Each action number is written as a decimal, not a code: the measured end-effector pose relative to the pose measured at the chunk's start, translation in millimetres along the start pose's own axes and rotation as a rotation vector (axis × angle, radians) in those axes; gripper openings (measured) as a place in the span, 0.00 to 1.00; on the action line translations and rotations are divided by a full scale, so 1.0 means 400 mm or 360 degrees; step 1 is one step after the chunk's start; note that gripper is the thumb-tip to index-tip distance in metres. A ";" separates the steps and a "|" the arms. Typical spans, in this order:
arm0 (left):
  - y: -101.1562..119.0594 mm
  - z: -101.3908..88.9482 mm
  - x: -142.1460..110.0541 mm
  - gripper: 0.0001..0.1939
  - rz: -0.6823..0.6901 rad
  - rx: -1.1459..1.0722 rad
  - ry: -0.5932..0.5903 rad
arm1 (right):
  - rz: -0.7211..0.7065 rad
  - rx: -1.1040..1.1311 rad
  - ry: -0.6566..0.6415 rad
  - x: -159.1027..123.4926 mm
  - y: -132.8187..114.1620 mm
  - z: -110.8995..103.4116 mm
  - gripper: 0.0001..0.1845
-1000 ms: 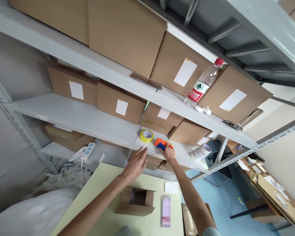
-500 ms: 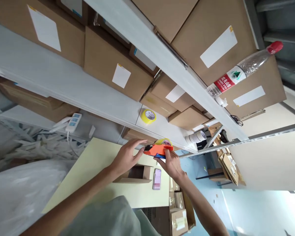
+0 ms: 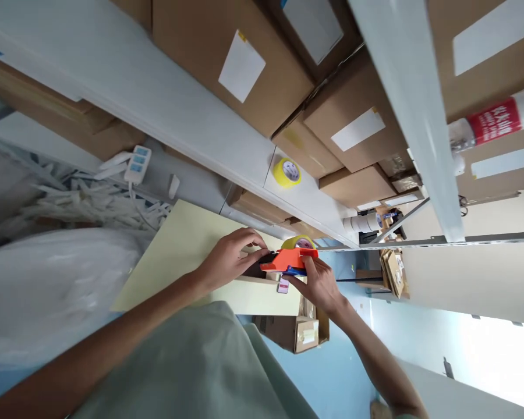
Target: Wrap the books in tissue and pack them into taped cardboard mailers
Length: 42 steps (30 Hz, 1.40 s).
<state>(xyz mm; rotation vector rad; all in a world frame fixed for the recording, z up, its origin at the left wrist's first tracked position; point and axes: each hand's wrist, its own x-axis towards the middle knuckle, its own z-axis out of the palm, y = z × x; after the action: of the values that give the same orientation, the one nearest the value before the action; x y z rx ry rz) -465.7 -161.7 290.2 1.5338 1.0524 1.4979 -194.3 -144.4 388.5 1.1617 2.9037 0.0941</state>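
Observation:
My right hand (image 3: 321,284) grips an orange and blue tape dispenser (image 3: 283,260) that carries a roll of yellow tape (image 3: 297,241). At the dispenser's black front end, my left hand (image 3: 233,259) has its thumb and bent fingers closed in a pinch. Whether a strip of tape is between those fingertips is too small to make out. Below both hands, an open cardboard box (image 3: 257,278) rests on the pale yellow table (image 3: 187,238), partly hidden by the left hand and dispenser. A phone (image 3: 283,284) lies beside the box, near my right hand.
A grey shelf (image 3: 192,145) with large cardboard boxes (image 3: 231,64) and another yellow tape roll (image 3: 287,172) runs above the table. White rolls (image 3: 362,223) stand at its far end. A power strip (image 3: 137,164) and white plastic bag (image 3: 65,291) are at left.
My left fingers have drawn closer together at the dispenser's front end. The right hand keeps its grip on the dispenser. The view has shifted, and the hands now cover more of the box.

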 end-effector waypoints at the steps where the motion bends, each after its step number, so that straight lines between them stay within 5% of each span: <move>1: -0.006 -0.002 -0.014 0.11 -0.0057 -0.0015 0.0011 | 0.0012 -0.0001 -0.0046 0.002 -0.008 0.003 0.31; 6: -0.039 -0.006 -0.089 0.11 -0.0344 -0.0102 0.0055 | 0.0273 -0.0024 -0.0485 0.030 -0.062 0.005 0.40; 12: -0.086 0.001 -0.168 0.13 -0.0793 -0.0257 0.0010 | 0.0584 -0.0123 -0.1112 0.076 -0.137 -0.009 0.36; 17: -0.195 -0.023 -0.235 0.19 -0.1123 -0.0300 0.0146 | 0.0768 -0.0151 -0.1497 0.092 -0.108 -0.063 0.31; 20: -0.290 -0.015 -0.273 0.21 -0.1295 -0.0396 0.0156 | 0.0905 0.0003 -0.1552 0.116 -0.077 -0.098 0.31; 25: -0.409 0.067 -0.311 0.27 -0.1444 -0.0570 0.0241 | 0.0929 0.0049 -0.1501 0.183 -0.082 -0.097 0.34; 32: -0.503 0.145 -0.336 0.28 -0.1627 -0.0734 0.0333 | 0.0682 -0.0141 -0.1541 0.264 -0.099 0.004 0.35; 42: -0.581 0.204 -0.346 0.26 -0.1705 -0.0680 0.0324 | 0.0553 -0.0244 -0.1637 0.280 -0.061 0.117 0.40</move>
<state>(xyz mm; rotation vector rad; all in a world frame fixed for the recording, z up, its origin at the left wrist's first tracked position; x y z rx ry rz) -396.2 -194.1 18.3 0.3596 1.2586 0.9867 -290.4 -82.3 341.5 1.1807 1.7689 -0.2127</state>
